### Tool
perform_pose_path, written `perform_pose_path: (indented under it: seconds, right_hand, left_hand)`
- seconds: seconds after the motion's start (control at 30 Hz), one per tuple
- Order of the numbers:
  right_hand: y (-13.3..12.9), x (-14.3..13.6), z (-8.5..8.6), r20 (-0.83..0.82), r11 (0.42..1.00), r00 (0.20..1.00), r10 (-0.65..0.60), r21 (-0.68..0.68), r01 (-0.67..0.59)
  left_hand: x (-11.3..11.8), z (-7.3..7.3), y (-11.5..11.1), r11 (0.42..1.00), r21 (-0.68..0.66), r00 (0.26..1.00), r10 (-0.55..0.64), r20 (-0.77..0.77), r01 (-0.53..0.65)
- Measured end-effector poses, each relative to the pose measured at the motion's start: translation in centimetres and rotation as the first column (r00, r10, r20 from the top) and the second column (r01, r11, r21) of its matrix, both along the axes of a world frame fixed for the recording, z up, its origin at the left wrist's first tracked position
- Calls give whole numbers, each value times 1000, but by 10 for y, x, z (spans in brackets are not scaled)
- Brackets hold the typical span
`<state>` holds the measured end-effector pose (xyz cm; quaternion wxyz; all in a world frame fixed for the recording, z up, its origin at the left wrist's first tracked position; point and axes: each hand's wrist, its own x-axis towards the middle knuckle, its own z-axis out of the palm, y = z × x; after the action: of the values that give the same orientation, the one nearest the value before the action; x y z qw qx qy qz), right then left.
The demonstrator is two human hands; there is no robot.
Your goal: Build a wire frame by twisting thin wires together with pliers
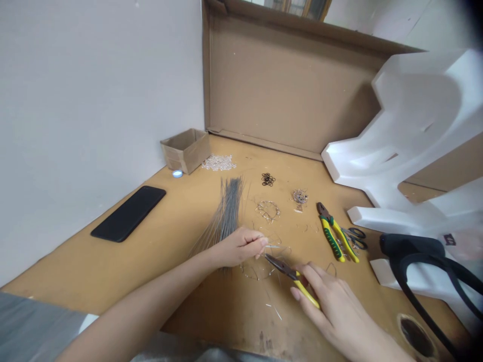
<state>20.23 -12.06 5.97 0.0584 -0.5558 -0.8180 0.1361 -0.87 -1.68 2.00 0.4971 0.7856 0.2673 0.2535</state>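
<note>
My left hand [245, 246] is closed in a pinch over the middle of the table, with a thin wire [272, 246] sticking out to the right of its fingertips. My right hand [324, 296] is wrapped round yellow-handled long-nose pliers [292, 275], whose dark tips lie just below and right of the left fingers. Behind my left forearm spreads a bundle of straight grey wires [231, 206]. Bent wire pieces lie beneath and around the pliers' tips. A ring of shaped wire [267, 211] rests farther back.
Cutting pliers [335, 234] and scissors [356, 237] lie at right, near white foam [362, 216] and a black strap-like object [411, 246]. Farther back are black rings [268, 179], a silvery cluster [300, 196], clear beads [219, 162] and a cardboard box [186, 151]. A black phone [129, 213] lies left.
</note>
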Motion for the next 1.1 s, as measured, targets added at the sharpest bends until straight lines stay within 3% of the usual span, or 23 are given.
perform_pose_path:
  seconds: [0.33,1.1]
  right_hand:
    - [5,-2,-5,25,1000,1000,13,6,-13]
    - [25,-4,-27,-117,999,992,42,0,-42]
  left_hand:
    - [-2,1,3,1000,11,999,19,31,-19]
    - [-4,-6,12,997,21,997,79,-21,-78]
